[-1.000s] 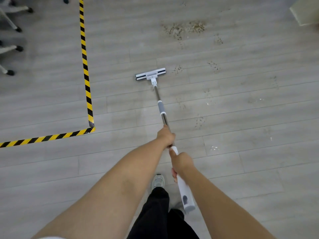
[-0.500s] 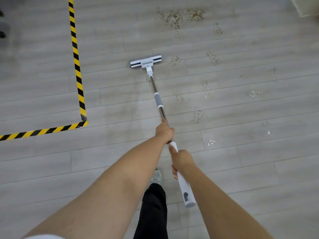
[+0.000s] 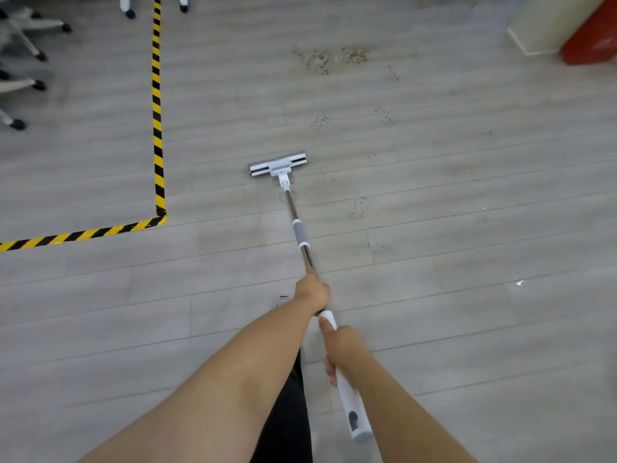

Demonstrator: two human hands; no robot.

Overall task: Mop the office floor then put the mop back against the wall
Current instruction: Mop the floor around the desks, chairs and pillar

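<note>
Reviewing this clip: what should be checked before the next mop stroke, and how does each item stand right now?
1. Two-handed grip on the mop handle, left hand ahead, right hand behind: ok.
2. Mop head lying flat on the floor: ok.
3. Mop head apart from the hazard tape: ok.
4. Dirt patch ahead of the mop head cleaned up: not ok, crumbs lie there.
5. Mop pad damp enough: cannot tell, its underside is hidden.
</note>
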